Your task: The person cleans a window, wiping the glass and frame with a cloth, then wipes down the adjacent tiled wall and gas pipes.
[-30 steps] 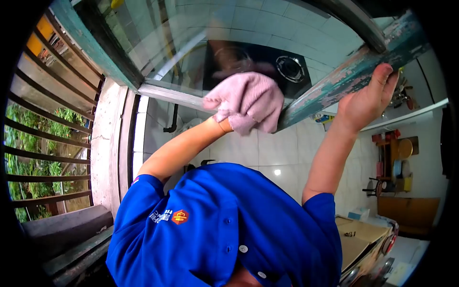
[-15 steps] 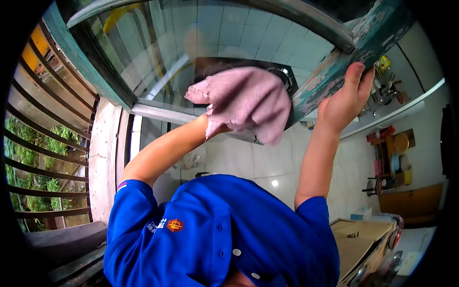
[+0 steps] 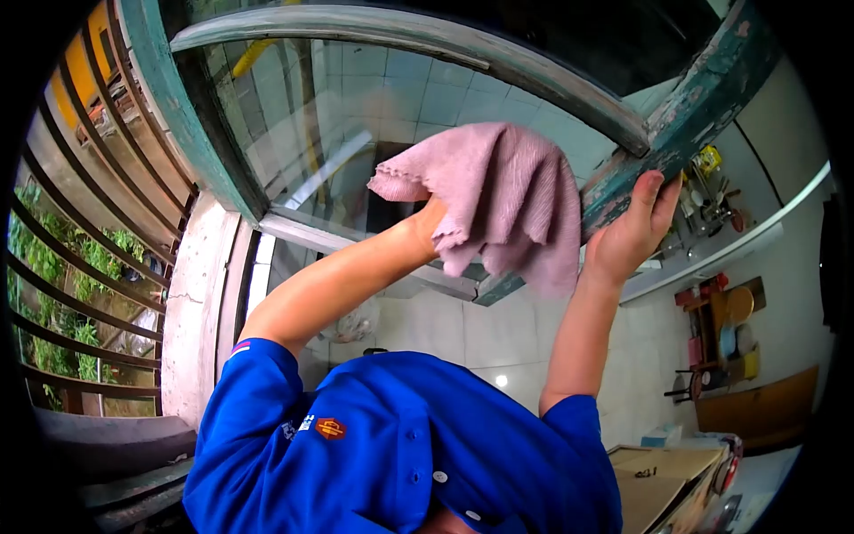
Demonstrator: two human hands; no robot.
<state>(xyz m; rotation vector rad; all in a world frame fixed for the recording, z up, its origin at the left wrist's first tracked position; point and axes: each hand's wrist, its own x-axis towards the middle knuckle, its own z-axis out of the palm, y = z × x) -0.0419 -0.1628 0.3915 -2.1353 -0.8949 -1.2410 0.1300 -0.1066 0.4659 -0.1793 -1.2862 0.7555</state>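
Note:
A wrinkled pink cloth (image 3: 511, 191) lies over my left hand (image 3: 431, 224) and hides its fingers; only the wrist and the base of the hand show. The cloth is against or just in front of the glass pane (image 3: 347, 116), near the pane's lower right part, and its loose edge hangs down. My right hand (image 3: 632, 227) grips the edge of the worn green window frame (image 3: 614, 191), with the thumb up and the fingers bent around it. Peeling paint shows on this frame.
Metal bars (image 3: 89, 343) and a pale sill (image 3: 200, 311) are at the left, with plants beyond. A grey crossbar (image 3: 427, 36) spans the window. Kitchen utensils (image 3: 703, 205) hang behind my right hand. A brown-topped cabinet (image 3: 658, 476) stands at the lower right.
My left hand and the cloth have moved right across the glass, towards the frame's edge. The window frame and my right hand have shifted in view, my right hand still on the frame.

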